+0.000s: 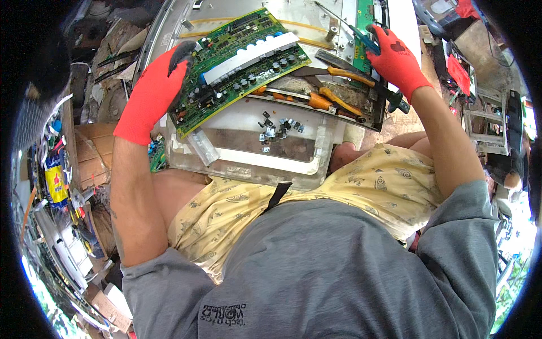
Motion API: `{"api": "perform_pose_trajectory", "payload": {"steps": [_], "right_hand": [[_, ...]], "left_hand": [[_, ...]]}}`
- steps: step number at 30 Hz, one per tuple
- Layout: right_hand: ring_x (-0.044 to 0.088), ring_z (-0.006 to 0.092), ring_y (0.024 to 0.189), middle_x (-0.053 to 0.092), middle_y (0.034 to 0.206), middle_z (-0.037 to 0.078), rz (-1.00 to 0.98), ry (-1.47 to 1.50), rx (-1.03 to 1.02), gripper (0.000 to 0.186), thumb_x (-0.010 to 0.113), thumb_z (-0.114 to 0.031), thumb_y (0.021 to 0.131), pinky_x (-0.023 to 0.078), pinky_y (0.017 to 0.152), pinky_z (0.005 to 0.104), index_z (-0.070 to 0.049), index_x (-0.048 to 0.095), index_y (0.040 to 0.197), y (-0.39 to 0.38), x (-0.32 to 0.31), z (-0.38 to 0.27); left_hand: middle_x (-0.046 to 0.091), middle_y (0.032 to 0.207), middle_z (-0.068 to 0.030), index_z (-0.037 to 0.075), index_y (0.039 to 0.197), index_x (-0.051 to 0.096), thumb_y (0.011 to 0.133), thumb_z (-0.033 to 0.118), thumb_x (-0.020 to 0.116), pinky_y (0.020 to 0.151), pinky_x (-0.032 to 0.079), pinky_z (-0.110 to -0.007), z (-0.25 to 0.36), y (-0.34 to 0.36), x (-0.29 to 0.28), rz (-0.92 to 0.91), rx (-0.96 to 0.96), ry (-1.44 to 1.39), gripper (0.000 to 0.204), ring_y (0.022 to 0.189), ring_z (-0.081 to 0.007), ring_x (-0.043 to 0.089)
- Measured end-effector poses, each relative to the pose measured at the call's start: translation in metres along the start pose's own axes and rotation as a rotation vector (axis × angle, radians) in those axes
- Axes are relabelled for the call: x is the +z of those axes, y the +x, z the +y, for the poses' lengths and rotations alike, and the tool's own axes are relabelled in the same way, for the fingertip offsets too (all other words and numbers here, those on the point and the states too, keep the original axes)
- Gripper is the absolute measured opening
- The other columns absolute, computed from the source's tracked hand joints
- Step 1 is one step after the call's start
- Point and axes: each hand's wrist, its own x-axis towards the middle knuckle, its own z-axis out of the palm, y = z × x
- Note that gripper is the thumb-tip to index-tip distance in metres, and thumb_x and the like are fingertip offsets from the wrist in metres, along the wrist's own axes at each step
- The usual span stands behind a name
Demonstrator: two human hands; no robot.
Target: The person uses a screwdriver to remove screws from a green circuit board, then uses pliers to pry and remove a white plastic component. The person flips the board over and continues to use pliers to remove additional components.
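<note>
My left hand (pixel 155 90), in a red glove with dark fingertips, grips the left edge of a large green circuit board (pixel 240 42). The board lies tilted and carries a long white strip (pixel 251 59) and several round capacitors. In my right hand (pixel 398 62), gloved the same way, is a screwdriver (pixel 366 40) with a teal handle, its thin shaft pointing away to the upper left. Orange-handled cutters (pixel 344 76) lie between the board and my right wrist. Just below that wrist shows another dark tool handle (pixel 398 103).
A metal panel (pixel 217 10) with standoffs lies under the board. Nearer me, small dark and silver parts (pixel 276 129) are heaped on a pale frame (pixel 254 169) over my lap. A second green board (pixel 366 14) sits far right. Cardboard (pixel 90 152) and scrap crowd the left side.
</note>
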Motion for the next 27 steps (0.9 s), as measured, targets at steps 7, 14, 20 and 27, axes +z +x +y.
{"api": "perform_pose_trajectory", "payload": {"steps": [7, 14, 20, 27], "right_hand": [[0.063, 0.0359, 0.116, 0.066, 0.127, 0.018, -0.292, 0.017, -0.081, 0.047, 0.068, -0.034, 0.091, 0.051, 0.099, 0.0432, -0.009, 0.06, 0.13, -0.022, -0.023, -0.032], [0.063, 0.0378, 0.116, 0.068, 0.123, 0.02, -0.371, 0.073, -0.062, 0.052, 0.071, -0.031, 0.09, 0.049, 0.1, 0.0434, -0.007, 0.061, 0.134, -0.008, -0.032, -0.036], [0.061, 0.0377, 0.119, 0.067, 0.124, 0.02, -0.567, 0.079, -0.038, 0.05, 0.069, -0.021, 0.087, 0.049, 0.102, 0.0428, -0.006, 0.06, 0.134, -0.004, -0.056, -0.032], [0.058, 0.04, 0.122, 0.053, 0.138, 0.021, -0.601, 0.036, -0.121, 0.075, 0.073, -0.017, 0.076, 0.05, 0.101, 0.0447, -0.008, 0.045, 0.146, -0.037, -0.064, -0.018]], "left_hand": [[0.065, 0.13, -0.019, 0.005, 0.14, 0.056, 0.097, 0.018, 0.059, 0.102, 0.047, -0.039, 0.021, -0.017, -0.011, -0.101, -0.01, -0.006, 0.045, 0.118, -0.0339, 0.063], [0.062, 0.134, -0.0198, 0.004, 0.141, 0.055, 0.092, 0.021, 0.066, 0.105, 0.046, -0.04, 0.026, -0.02, -0.008, -0.107, 0.012, 0.064, 0.053, 0.123, -0.0349, 0.06], [0.061, 0.136, -0.0203, 0.003, 0.142, 0.054, 0.093, 0.023, 0.067, 0.107, 0.045, -0.04, 0.028, -0.016, -0.006, -0.123, 0.007, 0.046, 0.054, 0.125, -0.0356, 0.059], [0.058, 0.14, -0.0203, 0.002, 0.143, 0.053, 0.092, 0.021, 0.069, 0.11, 0.042, -0.04, 0.013, -0.018, -0.004, -0.132, -0.026, 0.096, 0.057, 0.129, -0.0331, 0.056]]}}
